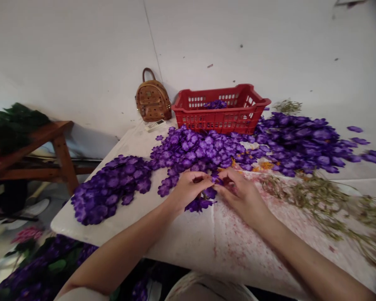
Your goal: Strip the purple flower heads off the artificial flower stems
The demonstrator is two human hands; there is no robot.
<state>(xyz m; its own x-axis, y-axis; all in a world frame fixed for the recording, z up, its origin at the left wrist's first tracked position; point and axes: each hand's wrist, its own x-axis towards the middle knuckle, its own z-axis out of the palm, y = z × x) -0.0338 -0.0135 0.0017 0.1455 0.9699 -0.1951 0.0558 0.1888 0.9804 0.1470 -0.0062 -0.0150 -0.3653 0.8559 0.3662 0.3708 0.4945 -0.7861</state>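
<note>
My left hand point(188, 190) and my right hand point(245, 197) meet over the table's middle, thumbs and fingers pinched. Between the fingertips is a small purple artificial flower point(217, 179), which both hands grip. Just below my left fingers hang or lie more purple blossoms point(199, 204); whether they are joined to the held one I cannot tell. Beyond the hands spreads a heap of loose purple flowers point(194, 146). Small yellow bits point(265, 166) are scattered near my right hand. To its right lie thin green artificial stems point(316, 200) in a tangle.
A red plastic crate point(219, 119) with some purple flowers inside stands at the back. Beside it are a brown backpack point(153, 100) and a white calculator-like device point(156, 125). Further purple piles lie left point(109, 188) and right point(303, 140). A wooden bench point(62, 154) stands left of the table point(181, 246).
</note>
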